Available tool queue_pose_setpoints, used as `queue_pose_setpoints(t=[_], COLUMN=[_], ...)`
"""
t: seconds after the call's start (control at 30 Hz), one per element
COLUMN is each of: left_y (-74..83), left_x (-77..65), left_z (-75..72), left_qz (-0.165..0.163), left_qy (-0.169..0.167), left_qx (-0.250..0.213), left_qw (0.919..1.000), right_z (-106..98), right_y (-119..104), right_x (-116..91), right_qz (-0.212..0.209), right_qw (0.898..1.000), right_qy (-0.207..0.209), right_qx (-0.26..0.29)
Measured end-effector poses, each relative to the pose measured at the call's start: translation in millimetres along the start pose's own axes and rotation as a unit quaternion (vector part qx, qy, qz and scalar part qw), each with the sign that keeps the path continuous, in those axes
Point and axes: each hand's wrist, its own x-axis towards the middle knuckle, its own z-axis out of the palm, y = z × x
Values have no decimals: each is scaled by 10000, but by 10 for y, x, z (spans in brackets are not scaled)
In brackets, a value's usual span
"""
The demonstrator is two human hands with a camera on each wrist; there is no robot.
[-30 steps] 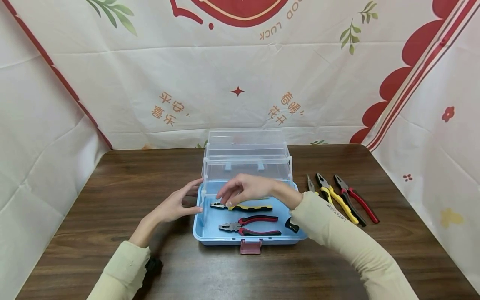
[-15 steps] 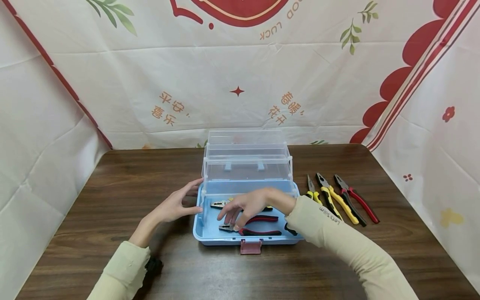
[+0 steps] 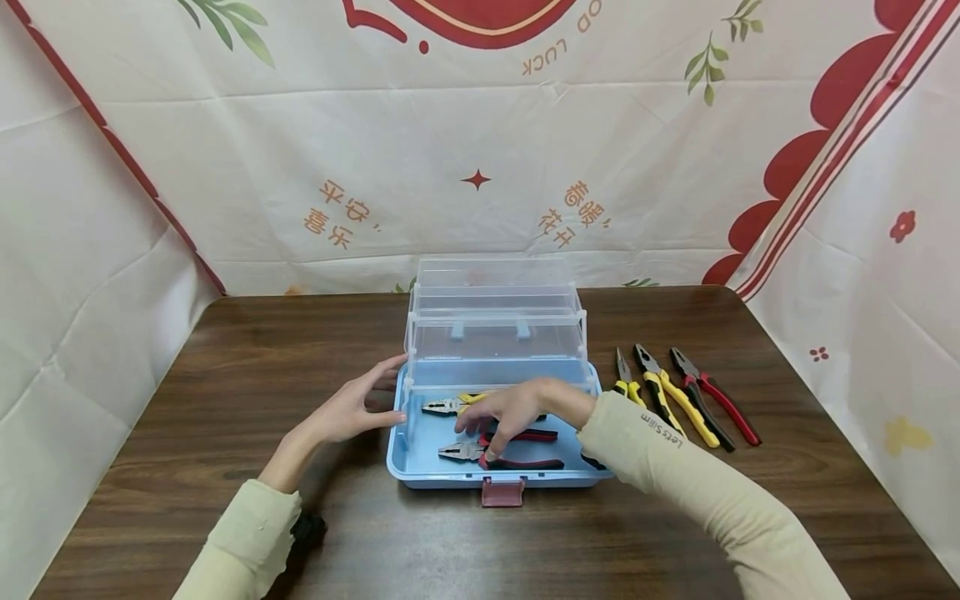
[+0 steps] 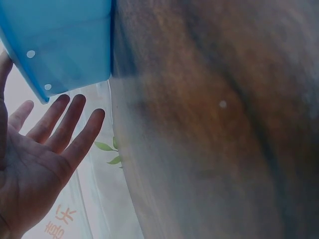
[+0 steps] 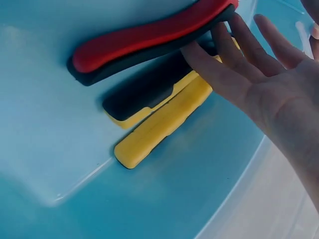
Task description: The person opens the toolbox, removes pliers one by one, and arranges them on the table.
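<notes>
An open blue toolbox stands on the table. My left hand rests against its left wall, thumb and fingers spread at the rim; the left wrist view shows the fingers straight. Over the box, my right hand reaches down to red-and-black pliers, its thumb near their pivot. In the right wrist view its relaxed fingers lie by the red handle; touching or not, I cannot tell. Behind it are yellow-and-black pliers, partly hidden by the hand, with their handles below the red one.
The clear lid is raised at the back, and a mauve latch hangs in front. Right of the box lie needle-nose pliers, yellow-and-black pliers and red-and-black pliers. A patterned cloth hangs behind the table.
My right hand has moved from the yellow-and-black pliers toward the front, over the red-and-black pliers. The left hand stays at the box wall.
</notes>
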Motion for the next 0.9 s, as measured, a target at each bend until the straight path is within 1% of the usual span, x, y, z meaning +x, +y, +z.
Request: queue_pose_setpoints(t=[0.3, 0.5, 0.63, 0.73, 0.9], left_y=[-4, 4, 23, 33, 17], left_x=[-4, -4, -3, -2, -8], left_z=[0, 1, -4, -5, 1], left_qz=[-7, 32, 66, 71, 14], left_qy=[7, -13, 15, 25, 2], left_qx=[9, 12, 29, 59, 47], left_qw=[10000, 10000, 10000, 10000, 10000], right_z=[34, 49, 44, 40, 36], right_y=[11, -9, -18, -16, -20], right_x=[72, 89, 77, 71, 70], right_qz=[154, 262, 378, 499, 597], right_qw=[9993, 9989, 9992, 9987, 9978], right_qy=[9, -28, -17, -114, -272], right_qx=[328, 397, 155, -73, -70])
